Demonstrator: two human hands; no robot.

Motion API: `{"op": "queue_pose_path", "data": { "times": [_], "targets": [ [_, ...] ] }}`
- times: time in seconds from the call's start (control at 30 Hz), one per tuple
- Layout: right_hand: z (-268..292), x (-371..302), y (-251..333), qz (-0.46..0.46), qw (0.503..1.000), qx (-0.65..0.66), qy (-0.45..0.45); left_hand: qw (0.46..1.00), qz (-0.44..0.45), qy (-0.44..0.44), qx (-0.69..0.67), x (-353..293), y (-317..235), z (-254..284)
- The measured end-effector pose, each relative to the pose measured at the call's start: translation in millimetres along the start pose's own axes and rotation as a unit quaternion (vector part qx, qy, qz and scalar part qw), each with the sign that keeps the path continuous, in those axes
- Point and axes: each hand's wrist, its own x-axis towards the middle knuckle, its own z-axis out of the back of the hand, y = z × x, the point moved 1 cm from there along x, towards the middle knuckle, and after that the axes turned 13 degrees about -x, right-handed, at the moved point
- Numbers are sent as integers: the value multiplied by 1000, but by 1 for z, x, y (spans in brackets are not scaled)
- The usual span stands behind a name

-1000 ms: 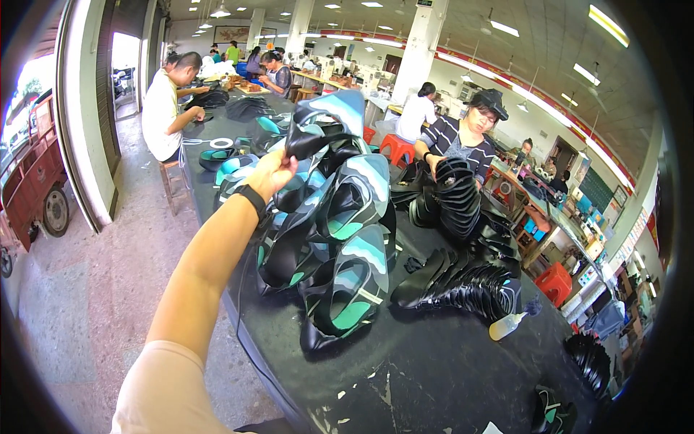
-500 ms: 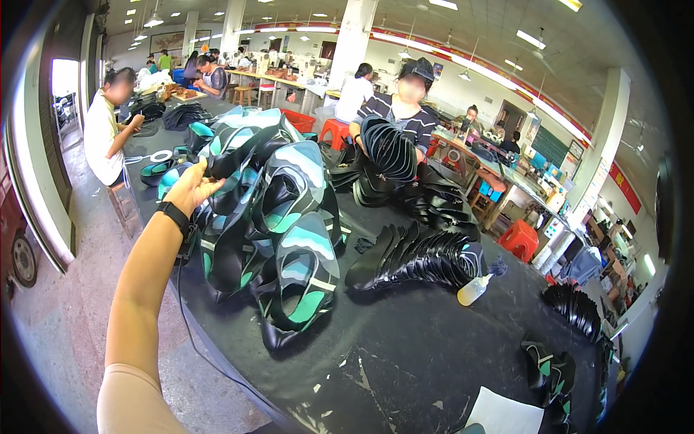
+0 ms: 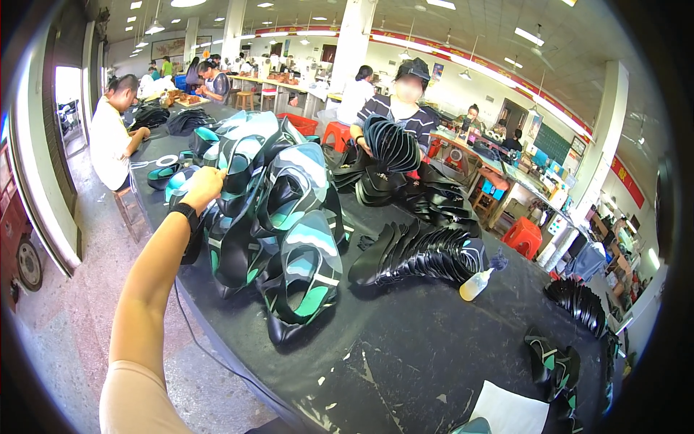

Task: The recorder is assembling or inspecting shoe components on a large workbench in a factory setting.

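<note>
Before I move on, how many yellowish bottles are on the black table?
1: a yellowish bottle on the black table, by the right end of the fanned black stack. More could be hidden behind the teal-patterned shoe uppers.

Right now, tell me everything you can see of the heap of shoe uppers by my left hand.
The heap of shoe uppers rests on the black tabletop, left of centre. Its overlapping uppers lean at various angles, several openings showing. They have smooth, glossy black parts like leather or synthetic, wavy bands of grey, pale blue and teal, green patches inside and narrow pale strips. Your left hand reaches its left side; whether the fingers grip one is unclear.
</note>
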Motion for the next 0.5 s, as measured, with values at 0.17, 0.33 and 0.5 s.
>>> {"op": "queue_pose_path", "data": {
  "times": [0.17, 0.33, 0.5],
  "targets": [
    [-1, 0, -1, 5, 1000, 16, -1, 964, -149, -184, 120, -22, 13, 8],
    [-3, 5, -1, 12, 1000, 24, 3, 958, -124, -173, -193, -62, 14, 24],
    [-1, 2, -3, 7, 1000, 12, 0, 914, -14, -176, -366, -116, 64, 30]
  ]
}}
